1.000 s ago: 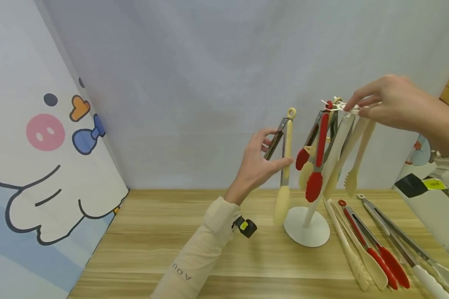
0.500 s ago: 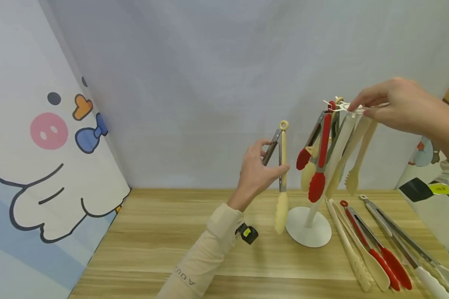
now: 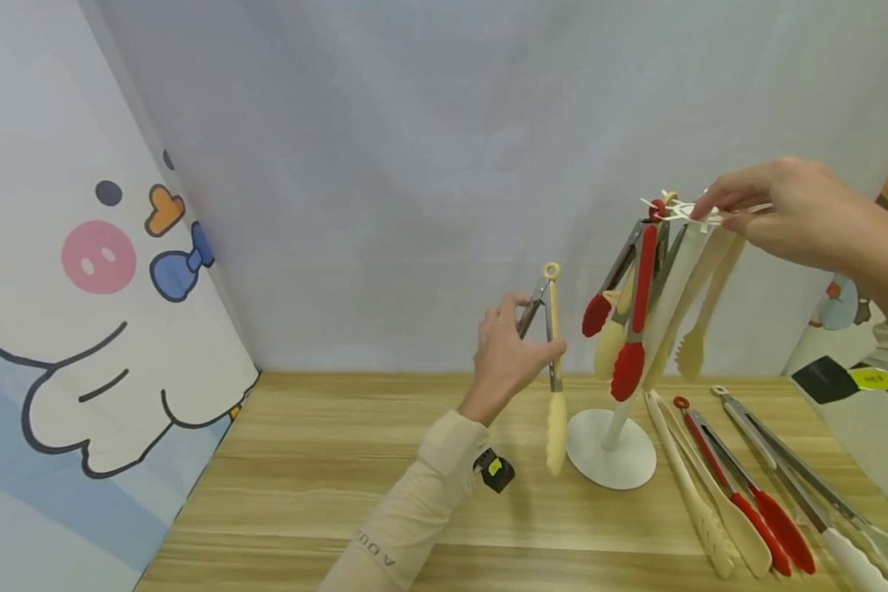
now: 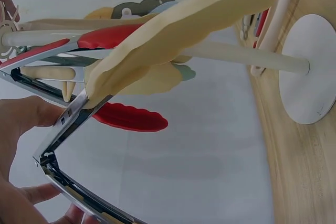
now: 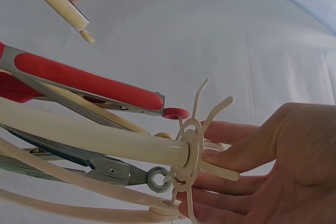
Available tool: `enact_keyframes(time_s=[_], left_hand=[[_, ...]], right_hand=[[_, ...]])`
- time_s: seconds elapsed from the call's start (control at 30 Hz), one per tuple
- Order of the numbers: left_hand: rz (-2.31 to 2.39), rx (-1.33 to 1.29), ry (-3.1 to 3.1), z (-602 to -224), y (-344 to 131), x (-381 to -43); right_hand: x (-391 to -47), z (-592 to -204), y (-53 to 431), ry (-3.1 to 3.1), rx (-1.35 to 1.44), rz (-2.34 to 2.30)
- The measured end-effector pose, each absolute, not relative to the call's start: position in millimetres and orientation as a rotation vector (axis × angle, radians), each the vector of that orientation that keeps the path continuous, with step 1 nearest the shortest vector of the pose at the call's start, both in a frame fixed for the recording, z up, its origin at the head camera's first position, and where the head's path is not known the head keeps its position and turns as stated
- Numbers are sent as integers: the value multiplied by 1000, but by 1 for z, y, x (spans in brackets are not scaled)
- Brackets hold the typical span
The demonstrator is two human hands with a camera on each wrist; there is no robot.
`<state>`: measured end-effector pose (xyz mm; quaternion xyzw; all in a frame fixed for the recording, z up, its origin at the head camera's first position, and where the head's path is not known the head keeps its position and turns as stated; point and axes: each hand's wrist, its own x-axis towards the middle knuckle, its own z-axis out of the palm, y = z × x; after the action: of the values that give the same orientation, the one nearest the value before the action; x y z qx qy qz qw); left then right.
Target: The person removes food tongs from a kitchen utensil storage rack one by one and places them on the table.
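My left hand (image 3: 505, 353) grips cream-yellow tongs (image 3: 557, 427) by their arms, thumb on one and fingers on the other. Those tongs hang upright, ring at the top, left of the white stand (image 3: 612, 469) and apart from it. In the left wrist view their steel arms spread in a V, one cream head (image 4: 184, 30) crossing in front of the stand's post. At the stand's top my right hand (image 3: 807, 214) pinches a prong of the hook ring (image 5: 193, 153). Red tongs (image 3: 627, 370) and several cream and grey-green utensils hang from that ring.
Right of the stand's base, more tools lie on the wooden table (image 3: 326, 477): cream tongs (image 3: 699, 510), red tongs (image 3: 765, 518) and white-tipped steel tongs (image 3: 799, 493). A pale cloth wall (image 3: 385, 164) stands behind, and a cartoon-printed panel (image 3: 118, 329) at the left.
My left hand has lowered the cream-yellow tongs and drawn them slightly left, away from the hanging utensils. My right hand keeps its place at the stand's top.
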<state>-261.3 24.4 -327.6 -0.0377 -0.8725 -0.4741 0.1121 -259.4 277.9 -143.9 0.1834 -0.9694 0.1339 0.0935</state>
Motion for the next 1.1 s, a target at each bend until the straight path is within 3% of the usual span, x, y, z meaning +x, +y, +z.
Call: enact_keyframes(time_s=[1.1], left_hand=[[-1125, 122, -2803, -395, 60, -273]], right_hand=[[-254, -151, 280, -2798, 563, 334]])
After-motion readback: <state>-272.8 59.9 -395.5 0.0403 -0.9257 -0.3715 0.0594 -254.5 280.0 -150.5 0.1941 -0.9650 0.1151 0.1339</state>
